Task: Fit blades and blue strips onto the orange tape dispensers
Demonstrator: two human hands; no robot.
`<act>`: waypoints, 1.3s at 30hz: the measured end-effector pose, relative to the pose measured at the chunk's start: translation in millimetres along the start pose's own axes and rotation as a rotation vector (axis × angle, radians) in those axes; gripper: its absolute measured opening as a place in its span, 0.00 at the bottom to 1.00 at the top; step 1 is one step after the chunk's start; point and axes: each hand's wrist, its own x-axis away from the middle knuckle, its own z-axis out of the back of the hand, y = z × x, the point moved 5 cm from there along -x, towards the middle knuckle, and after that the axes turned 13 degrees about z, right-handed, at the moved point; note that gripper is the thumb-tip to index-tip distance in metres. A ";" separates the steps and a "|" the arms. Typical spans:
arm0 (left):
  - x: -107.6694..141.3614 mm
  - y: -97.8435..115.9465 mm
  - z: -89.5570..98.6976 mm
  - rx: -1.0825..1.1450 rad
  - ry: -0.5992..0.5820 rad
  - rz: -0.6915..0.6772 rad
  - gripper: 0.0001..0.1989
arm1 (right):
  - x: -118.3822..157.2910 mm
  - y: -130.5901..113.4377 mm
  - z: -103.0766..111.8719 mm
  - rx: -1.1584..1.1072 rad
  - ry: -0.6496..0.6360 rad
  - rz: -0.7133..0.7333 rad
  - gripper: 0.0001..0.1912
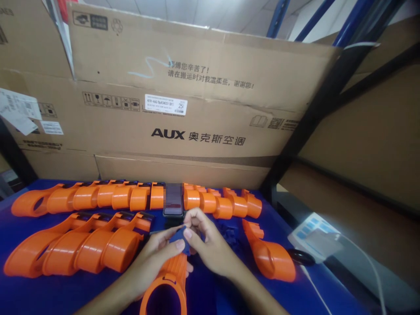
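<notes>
Low in the middle, an orange plastic part with a ring end [177, 273] points its ring toward me. My left hand [157, 249] is closed around its upper end, the thumb lying on a small dark-blue piece [178, 236] there. My right hand [210, 240] is curled at that same end, its thumb and fingers pinching the blue piece's edge. Beyond the hands stands a phone [173, 203]. Small blue pieces [229, 232] lie just right of my right hand. Another orange part [274, 256] rests on its own farther right.
Several orange parts [121, 251] with black tips line up at the left on the blue table surface [315, 288]. A longer row [87, 197] runs along the back, before an AUX cardboard panel [210, 96]. A white-and-blue box [315, 236] and a cable [370, 258] sit right.
</notes>
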 end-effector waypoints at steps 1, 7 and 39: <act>-2.3 -2.0 3.3 0.034 0.020 0.023 0.26 | -0.5 -0.8 2.9 0.041 0.004 0.002 0.16; -12.5 0.9 29.1 0.339 0.051 0.043 0.29 | -1.9 -11.5 34.1 0.552 -0.004 0.041 0.12; -10.0 -17.5 21.1 0.291 -0.011 0.102 0.29 | 6.6 3.0 42.4 0.503 -0.130 -0.112 0.06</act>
